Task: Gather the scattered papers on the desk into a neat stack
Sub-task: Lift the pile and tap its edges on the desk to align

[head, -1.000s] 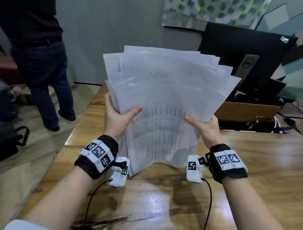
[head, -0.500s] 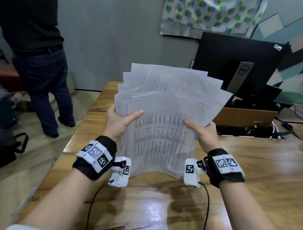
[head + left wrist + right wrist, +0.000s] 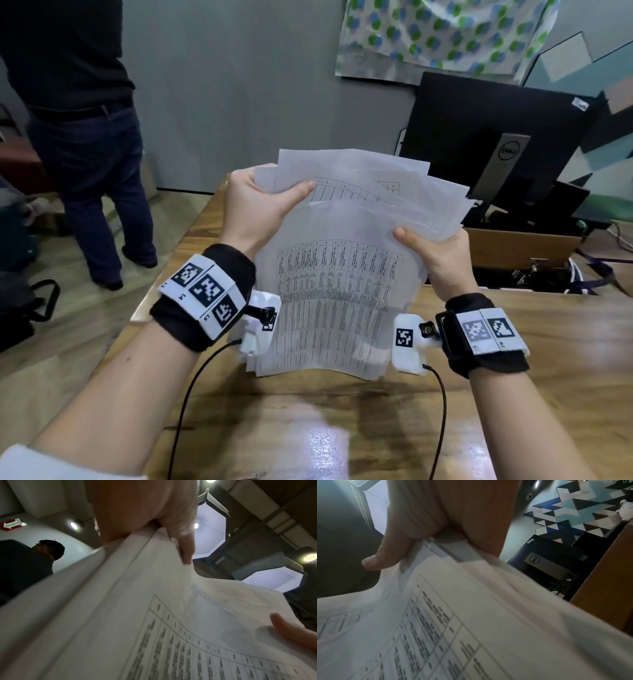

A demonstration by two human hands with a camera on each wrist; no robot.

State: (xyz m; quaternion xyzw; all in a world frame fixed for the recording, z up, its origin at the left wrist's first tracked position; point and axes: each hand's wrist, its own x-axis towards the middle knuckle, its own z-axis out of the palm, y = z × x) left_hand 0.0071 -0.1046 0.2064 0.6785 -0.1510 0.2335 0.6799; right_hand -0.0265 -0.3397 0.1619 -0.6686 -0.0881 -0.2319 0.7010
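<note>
A thick bundle of white printed papers stands upright on its bottom edge on the wooden desk. The sheets fan out unevenly at the top. My left hand grips the bundle near its upper left corner, thumb on the front sheet. My right hand grips the right edge, thumb pressed on the front. In the left wrist view the papers run between thumb and fingers of the left hand. In the right wrist view the right hand clamps the papers at their edge.
A black monitor and an open cardboard box with cables stand at the back right. A person in dark clothes stands on the floor left of the desk. A black bag lies on the floor.
The bundle has dropped lower and its sheets have drawn closer together. My left hand slid up from the left edge to the upper left corner. My right hand kept its hold.
</note>
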